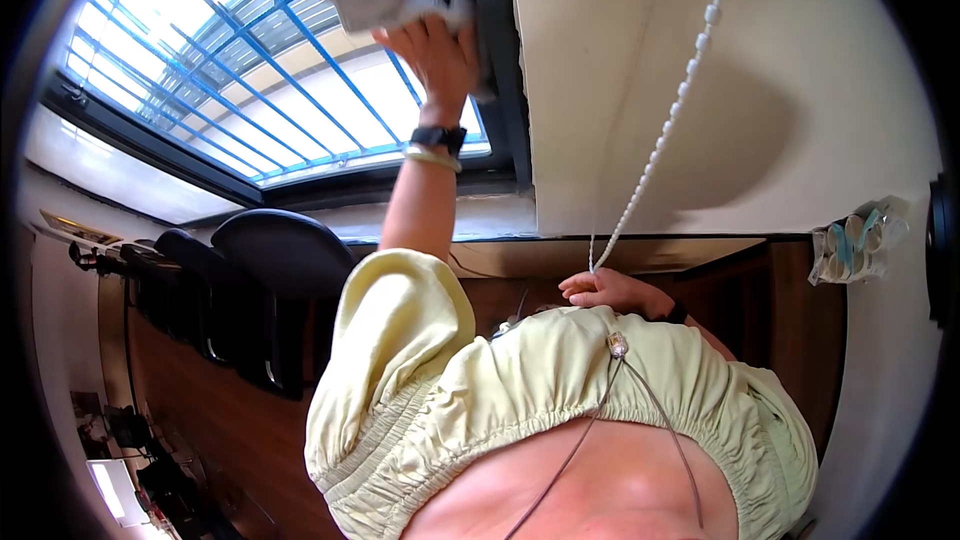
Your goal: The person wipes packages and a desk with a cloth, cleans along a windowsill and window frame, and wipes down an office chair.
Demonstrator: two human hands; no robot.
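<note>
My left hand (432, 55) is raised to the window (270, 70), its fingers closed on a pale grey cloth (385, 0). The cloth lies against the upper right part of the pane, by the dark frame (508, 90). A black watch (438, 138) and a light bangle (432, 158) are on that wrist. Low in front of my body, my right hand (615, 292) has its fingers stretched out, with nothing visible in them. Just above it hangs the lower end of a white bead chain (660, 135); whether they touch I cannot tell.
Blue bars (240, 35) stand beyond the glass. Several black chairs (280, 250) line the wall below the window at left. A clear holder with rolled items (855, 245) is on the right wall. The floor (190, 370) is brown.
</note>
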